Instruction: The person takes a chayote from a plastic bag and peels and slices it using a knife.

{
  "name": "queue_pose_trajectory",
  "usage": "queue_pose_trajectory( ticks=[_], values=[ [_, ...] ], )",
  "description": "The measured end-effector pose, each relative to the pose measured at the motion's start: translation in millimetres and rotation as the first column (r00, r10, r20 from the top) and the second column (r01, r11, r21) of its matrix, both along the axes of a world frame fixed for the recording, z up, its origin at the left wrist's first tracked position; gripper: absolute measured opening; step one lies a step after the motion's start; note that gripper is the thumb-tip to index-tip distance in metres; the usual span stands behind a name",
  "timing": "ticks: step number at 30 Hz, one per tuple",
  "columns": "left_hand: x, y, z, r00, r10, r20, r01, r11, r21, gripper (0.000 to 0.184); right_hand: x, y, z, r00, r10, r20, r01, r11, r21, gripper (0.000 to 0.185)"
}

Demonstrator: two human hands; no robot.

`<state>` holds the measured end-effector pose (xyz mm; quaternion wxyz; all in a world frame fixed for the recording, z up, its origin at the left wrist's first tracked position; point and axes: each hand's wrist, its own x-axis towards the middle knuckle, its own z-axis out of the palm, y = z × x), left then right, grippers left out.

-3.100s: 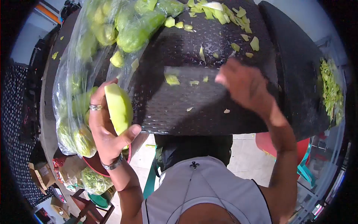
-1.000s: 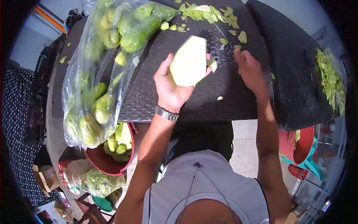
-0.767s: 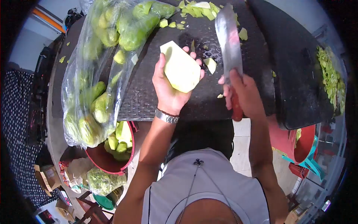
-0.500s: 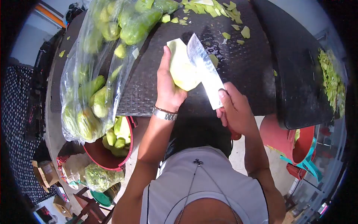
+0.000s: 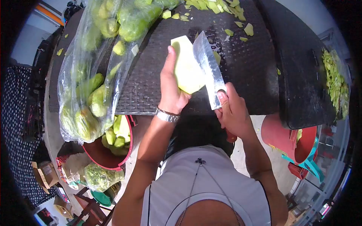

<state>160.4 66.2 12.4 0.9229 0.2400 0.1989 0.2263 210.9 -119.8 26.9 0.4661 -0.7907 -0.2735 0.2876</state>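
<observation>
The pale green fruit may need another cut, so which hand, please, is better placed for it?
Probably the right hand: it grips the knife, blade at the edge of the fruit, which the left hand holds.

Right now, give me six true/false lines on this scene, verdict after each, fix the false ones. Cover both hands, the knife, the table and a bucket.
1. The right hand holds the knife. True.
2. The knife's tip points back at the person's body. False: it points away, toward the far side of the dark table.
3. The left hand holds a pale-green fruit. True.
4. The left wrist is bare. False: a metal band circles it.
5. The red bucket at the person's left has pale-green pieces in it. True.
6. The table is free of scraps. False: green scraps lie on its far part.
</observation>
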Motion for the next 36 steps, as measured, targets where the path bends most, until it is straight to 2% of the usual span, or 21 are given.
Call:
queue_pose_trajectory(
  ticks=[3,8,15,21,27,30,33,36],
  values=[
    [-0.7,-5.2,4.7,0.999,-0.026,0.025,0.027,1.000,-0.006,0.056,2.4,2.2,8.3,0.995,0.005,-0.102,-0.005,1.000,-0.001,0.021],
    [0.6,-21.8,-1.9,0.989,-0.139,0.050,0.140,0.990,-0.012,0.059,5.4,6.6,9.6,0.997,0.026,-0.077,-0.022,0.999,0.049,0.022],
    [4.6,-20.1,-2.8,0.988,-0.144,0.062,0.147,0.988,-0.045,0.058,8.9,10.8,8.2,0.987,0.056,-0.148,-0.048,0.997,0.054,0.019],
    [0.2,-21.5,1.4,0.995,-0.090,0.033,0.092,0.994,-0.059,0.054,-1.4,10.7,8.3,0.987,0.005,-0.158,0.007,0.997,0.075,0.019],
    [-7.5,-25.0,-10.2,0.998,-0.019,-0.064,0.022,0.999,0.033,0.045,3.5,16.2,4.0,0.981,0.032,-0.189,-0.021,0.998,0.058,0.021],
    [-3.4,-17.5,-4.5,0.998,0.053,-0.029,-0.054,0.998,-0.035,0.043,-1.4,17.0,7.8,0.979,0.057,-0.195,-0.045,0.997,0.067,0.021],
    [-3.6,-5.7,-1.2,0.998,0.062,0.004,-0.062,0.998,0.002,0.044,-8.0,13.5,5.4,0.978,0.058,-0.202,-0.055,0.998,0.021,0.020],
    [-1.6,-11.2,-3.9,0.999,-0.003,0.040,0.004,1.000,-0.009,0.058,-10.0,14.6,2.6,0.985,0.059,-0.164,-0.053,0.998,0.044,0.020]
  ],
)
